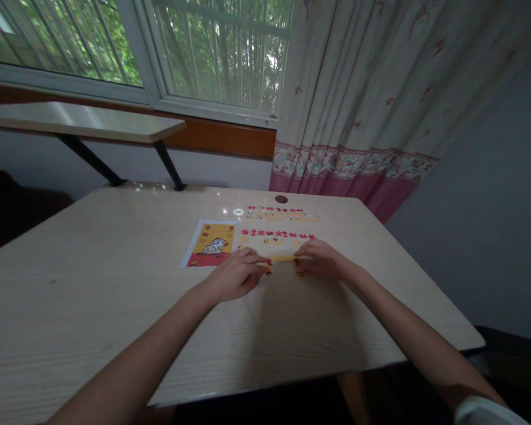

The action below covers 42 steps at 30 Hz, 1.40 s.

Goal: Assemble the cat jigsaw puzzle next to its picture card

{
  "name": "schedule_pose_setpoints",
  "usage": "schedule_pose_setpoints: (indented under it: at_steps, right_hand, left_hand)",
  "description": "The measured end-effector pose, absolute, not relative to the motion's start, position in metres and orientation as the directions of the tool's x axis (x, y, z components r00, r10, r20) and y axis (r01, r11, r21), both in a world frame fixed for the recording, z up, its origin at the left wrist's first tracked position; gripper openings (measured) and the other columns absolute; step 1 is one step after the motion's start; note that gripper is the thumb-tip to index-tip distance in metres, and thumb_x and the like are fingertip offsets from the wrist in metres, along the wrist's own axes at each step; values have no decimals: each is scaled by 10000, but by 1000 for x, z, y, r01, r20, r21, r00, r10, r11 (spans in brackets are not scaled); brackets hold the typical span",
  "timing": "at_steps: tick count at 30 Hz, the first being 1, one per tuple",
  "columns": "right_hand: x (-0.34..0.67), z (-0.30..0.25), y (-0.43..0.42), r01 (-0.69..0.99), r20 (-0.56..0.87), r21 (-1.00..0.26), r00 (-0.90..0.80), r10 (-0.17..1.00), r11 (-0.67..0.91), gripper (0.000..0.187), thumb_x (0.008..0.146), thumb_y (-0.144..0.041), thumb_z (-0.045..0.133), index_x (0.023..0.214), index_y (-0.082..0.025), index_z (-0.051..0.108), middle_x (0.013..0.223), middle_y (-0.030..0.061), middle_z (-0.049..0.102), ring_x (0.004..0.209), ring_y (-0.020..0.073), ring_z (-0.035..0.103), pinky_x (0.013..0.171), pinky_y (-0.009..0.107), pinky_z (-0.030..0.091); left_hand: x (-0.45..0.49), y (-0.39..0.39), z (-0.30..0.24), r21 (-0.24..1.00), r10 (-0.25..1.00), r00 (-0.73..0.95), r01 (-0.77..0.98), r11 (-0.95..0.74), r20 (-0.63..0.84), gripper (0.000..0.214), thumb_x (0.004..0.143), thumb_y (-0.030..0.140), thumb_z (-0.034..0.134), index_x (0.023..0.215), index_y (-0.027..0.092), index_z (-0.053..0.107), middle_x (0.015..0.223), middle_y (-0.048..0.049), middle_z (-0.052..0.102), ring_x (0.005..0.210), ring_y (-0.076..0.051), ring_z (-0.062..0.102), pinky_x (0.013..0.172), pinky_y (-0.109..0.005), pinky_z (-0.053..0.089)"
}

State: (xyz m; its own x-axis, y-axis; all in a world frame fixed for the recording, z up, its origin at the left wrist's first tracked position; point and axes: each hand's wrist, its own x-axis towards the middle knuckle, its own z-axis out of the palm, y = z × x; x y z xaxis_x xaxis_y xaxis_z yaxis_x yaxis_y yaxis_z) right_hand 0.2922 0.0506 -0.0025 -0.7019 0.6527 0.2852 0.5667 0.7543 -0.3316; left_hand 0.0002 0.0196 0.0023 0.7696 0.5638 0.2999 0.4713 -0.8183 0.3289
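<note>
A short yellow strip of joined puzzle pieces runs between my hands just above or on the table; I cannot tell which. My left hand is closed at the strip's left end, its thumb and fingers near a dark red marking. At the right end, my right hand pinches the strip with bent fingers. Small yellow pieces with dark red patterns show below the fingertips on both sides. Beyond the hands lies a row of red puzzle pieces, with scattered yellow pieces nearer to me, partly hidden by my hands.
Left of the pieces lies a picture sheet with a white cartoon animal on yellow and red. More rows of pieces lie farther back, before a round hole in the table. A raised shelf stands back left; a curtain hangs behind.
</note>
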Motion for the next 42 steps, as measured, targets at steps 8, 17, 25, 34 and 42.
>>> schedule_pose_setpoints:
  at_steps: [8,17,25,34,42]
  right_hand:
    - [295,-13,41,544,312,-401,-675,668,737,365,744,-387,707,1053,-198,664,991,90,642,904,185,582,816,333,454]
    - [297,-14,40,525,333,-410,-675,658,746,349,779,-396,671,1073,-207,665,1008,103,629,926,198,577,827,348,463]
    - [305,-18,46,537,389,-370,-651,652,758,332,806,-380,645,1091,-211,645,998,91,649,926,204,583,826,364,474]
    - [335,-10,57,755,397,-291,-463,792,588,222,868,-332,559,1010,-205,673,977,83,676,914,215,593,843,384,456]
    - [337,-10,57,761,399,-292,-453,797,579,213,879,-336,539,971,-206,680,932,74,687,892,206,600,834,375,453]
  left_hand:
    - [-1,21,-1,331,588,764,500,-800,266,290,838,167,488,1058,235,665,1175,-35,639,1007,-238,497,882,-413,416]
    - [1,20,-3,322,594,760,511,-797,263,278,866,201,461,1059,221,660,1182,-46,633,1024,-236,504,888,-410,426]
    - [-9,26,4,201,689,649,664,-720,323,294,892,300,454,1094,200,642,1081,-84,632,991,-240,531,869,-405,425]
    - [-37,48,1,68,863,341,918,-392,373,325,852,266,421,892,137,717,871,-131,655,892,-293,525,781,-409,433]
    - [-26,44,-4,91,867,373,902,-423,330,335,882,352,432,896,178,717,887,-97,661,865,-264,532,809,-410,408]
